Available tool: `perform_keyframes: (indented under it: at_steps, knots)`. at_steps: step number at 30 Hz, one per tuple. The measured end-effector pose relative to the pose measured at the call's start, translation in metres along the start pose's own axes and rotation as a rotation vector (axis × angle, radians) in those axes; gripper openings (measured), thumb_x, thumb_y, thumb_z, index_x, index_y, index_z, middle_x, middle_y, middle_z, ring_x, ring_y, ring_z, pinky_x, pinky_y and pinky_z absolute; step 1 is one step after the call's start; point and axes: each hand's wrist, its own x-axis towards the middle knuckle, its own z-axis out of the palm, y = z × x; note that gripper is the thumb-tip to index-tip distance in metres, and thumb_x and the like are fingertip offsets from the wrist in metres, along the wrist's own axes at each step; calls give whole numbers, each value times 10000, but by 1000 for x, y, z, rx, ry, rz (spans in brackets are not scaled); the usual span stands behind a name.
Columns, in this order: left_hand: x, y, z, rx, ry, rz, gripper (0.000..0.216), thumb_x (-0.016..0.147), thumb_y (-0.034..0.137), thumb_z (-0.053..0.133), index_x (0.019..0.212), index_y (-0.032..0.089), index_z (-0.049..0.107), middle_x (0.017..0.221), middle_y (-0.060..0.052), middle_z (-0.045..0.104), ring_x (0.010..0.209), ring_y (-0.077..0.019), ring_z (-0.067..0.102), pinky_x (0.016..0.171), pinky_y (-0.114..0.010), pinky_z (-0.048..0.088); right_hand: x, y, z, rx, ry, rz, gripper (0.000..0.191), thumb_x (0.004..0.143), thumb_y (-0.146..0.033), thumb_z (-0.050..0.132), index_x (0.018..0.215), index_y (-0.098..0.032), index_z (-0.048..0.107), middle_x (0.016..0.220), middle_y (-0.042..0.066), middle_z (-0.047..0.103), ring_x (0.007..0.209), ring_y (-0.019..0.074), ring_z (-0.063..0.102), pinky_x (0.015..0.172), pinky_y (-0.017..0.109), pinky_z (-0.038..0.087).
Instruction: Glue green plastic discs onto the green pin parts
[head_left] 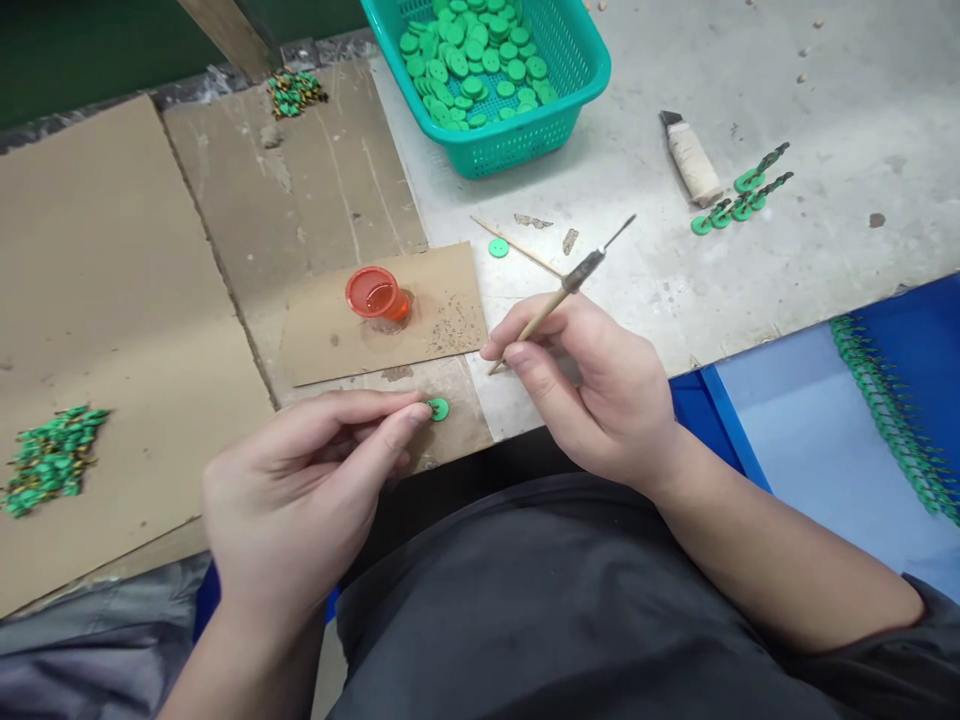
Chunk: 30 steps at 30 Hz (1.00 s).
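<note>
Between thumb and forefinger, my left hand (pixel 300 475) pinches a small green button (pixel 439 409) just over the table's front edge. A thin wooden stick (pixel 544 315) is in my right hand (pixel 600 390), which is closed around it; its far end has a dark wrapping and a fine metal tip pointing up and away. The stick's lower end points toward the button but stays apart from it. Beyond my hands a red cup (pixel 379 297) stands on a small cardboard piece (pixel 337 350) with dark specks. A loose green button (pixel 498 248) lies near a second thin stick (pixel 517 245).
A teal basket (pixel 517 155) of green buttons stands at the back. At the right are a white-wrapped cutter (pixel 691 160) and buttons with dark stems (pixel 742 205). Small green-and-yellow pieces are piled (pixel 56 458) at left and in a far pile (pixel 294 93). Green pieces line a blue tray (pixel 892 420).
</note>
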Motion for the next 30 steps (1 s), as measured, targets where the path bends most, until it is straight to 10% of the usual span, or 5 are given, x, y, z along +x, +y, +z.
perform_keyframes:
  at_steps: [22,30]
  knots:
    - [-7,-13,-9,256,-58,295,98,1116,455,968,1127,359,957,1157,-12,884,977,-244,837,1037,-415,726,1,-4,-10,-131,-89,-44,126,1293,-256,616,1286,-274,740,1278,21,905,1172,195,898,1064,368,739]
    - [1,-12,-8,264,-122,454,85,1163,324,924,1208,391,949,1189,54,888,1047,-158,848,1032,-260,677,11,-16,2,11,-183,-3,163,1283,-230,625,1234,-305,761,1352,-11,911,1238,174,891,1136,320,730]
